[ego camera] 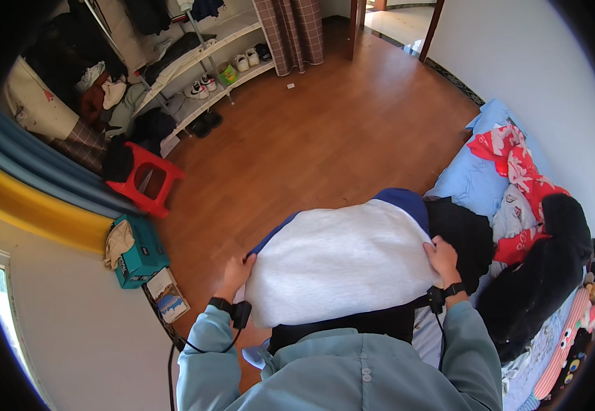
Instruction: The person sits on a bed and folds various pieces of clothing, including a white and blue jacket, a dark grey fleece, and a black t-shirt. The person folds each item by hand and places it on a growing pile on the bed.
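Note:
A light grey garment (341, 262) with dark blue parts along its far edge is stretched out in front of my body. My left hand (238, 272) grips its left edge, thumb on top. The right edge is pinched in my right hand (442, 257). Both wrists wear black straps with small cabled devices. Just right of the grey garment lies a black garment (462, 236) on the bed, beside a dark fleecy one (539, 277).
Red patterned cloth (523, 169) and light blue bedding (472, 180) lie on the bed at the right. To the left are a red plastic stool (161, 191), a teal box (143, 251) and a book (168, 295). A shoe shelf (248, 74) stands across the wooden floor.

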`<state>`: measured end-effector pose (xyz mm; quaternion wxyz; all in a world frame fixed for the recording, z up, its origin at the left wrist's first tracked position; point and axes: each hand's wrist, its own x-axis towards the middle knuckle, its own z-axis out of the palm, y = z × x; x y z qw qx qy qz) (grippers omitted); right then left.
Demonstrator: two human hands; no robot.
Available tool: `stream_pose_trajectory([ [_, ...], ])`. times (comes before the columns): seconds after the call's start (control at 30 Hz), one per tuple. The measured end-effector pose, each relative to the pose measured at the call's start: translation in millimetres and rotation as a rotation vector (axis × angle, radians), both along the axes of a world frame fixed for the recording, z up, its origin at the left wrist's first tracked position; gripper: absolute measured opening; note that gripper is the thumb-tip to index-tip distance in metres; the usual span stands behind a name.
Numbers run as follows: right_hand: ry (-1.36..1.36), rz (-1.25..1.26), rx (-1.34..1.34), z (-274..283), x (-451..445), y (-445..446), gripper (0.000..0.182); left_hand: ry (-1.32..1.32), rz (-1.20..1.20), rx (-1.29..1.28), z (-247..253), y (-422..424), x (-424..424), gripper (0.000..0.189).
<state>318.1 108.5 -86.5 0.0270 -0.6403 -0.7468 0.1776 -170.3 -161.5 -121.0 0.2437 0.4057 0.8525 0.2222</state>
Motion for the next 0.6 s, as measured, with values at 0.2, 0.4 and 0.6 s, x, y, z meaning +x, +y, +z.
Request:
stream_pose_trajectory([
  [0.2,0.230,0.261,0.449,37,-32,27,0.037,-0.608,0.460,0.072,21,56,-14,0.052],
  [0.4,0.198,0.303,0.257,-25,-73,29,0.046,-0.876,-0.080,-0.038,-23,89,-12,0.036],
  [0.6,0.271,0.285,0.132,-17,-61,20,0.047,-0.354,0.207,0.269,-32,73,-48,0.017],
])
